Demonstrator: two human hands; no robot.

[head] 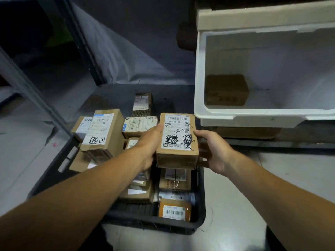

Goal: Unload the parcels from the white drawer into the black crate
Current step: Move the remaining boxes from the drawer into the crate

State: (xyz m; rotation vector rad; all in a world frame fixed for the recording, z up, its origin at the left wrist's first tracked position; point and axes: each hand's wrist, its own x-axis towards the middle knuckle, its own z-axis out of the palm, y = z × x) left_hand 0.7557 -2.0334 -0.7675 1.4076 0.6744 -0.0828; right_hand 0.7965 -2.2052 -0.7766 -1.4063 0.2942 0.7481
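Note:
A brown cardboard parcel point(176, 140) with a scribbled white label hangs above the right side of the black crate point(159, 224). My left hand point(149, 142) grips its left side. My right hand point(213, 150) is at its right side, fingers curled toward it with the thumb near the top edge. The crate holds several labelled parcels point(102, 134). The white drawer point(261, 113) stands open at the right, with one brown parcel point(226, 90) lying at its back left.
A grey metal shelf frame point(36, 93) slants down the left side beside the crate. Pale floor point(244, 205) lies to the right of the crate and below the drawer. Another white unit point(253, 17) sits on top of the drawer.

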